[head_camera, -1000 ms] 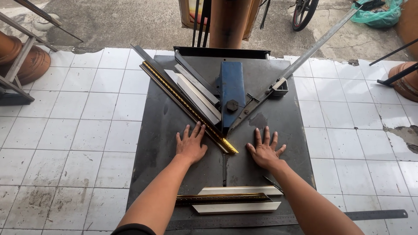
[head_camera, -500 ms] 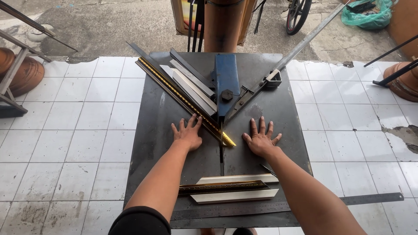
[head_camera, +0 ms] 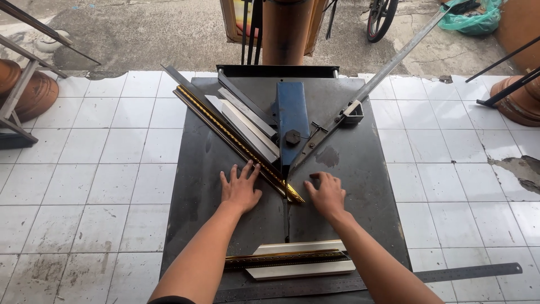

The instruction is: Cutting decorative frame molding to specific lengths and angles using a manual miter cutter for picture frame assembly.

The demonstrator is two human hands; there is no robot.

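While both hands rest on the dark metal worktable (head_camera: 360, 186), the scene sorts as follows.

Left hand: the left hand (head_camera: 241, 188) lies flat, palm down, fingers spread wide; it grips nothing, and its fingertips touch the lower edge of the gold-trimmed frame moulding (head_camera: 239, 143).

Right hand: the right hand (head_camera: 326, 194) lies palm down with fingers loosely curled, closed on nothing, its fingertips just beside the moulding's cut end.

Moulding: it runs diagonally from far up-left of the left hand down to a pointed end between the two hands.

Other strips: pale moulding lengths (head_camera: 247, 126) lie parallel to it, on its far side from the left hand.

Cutter: a blue guide block (head_camera: 292, 121) stands beyond the gap between the hands; a long metal lever arm (head_camera: 394, 59) slants away up-right of the right hand.

Cut pieces: short mitred moulding pieces (head_camera: 292, 260) lie between the forearms, near the table's close edge.

Ruler: a steel ruler (head_camera: 472, 272) juts past the table's right edge, outside the right forearm.

Open room: bare table surface lies left of the left hand and right of the right hand, out to both side edges.

Surroundings: white tiled floor (head_camera: 101, 186) borders the table on both sides.
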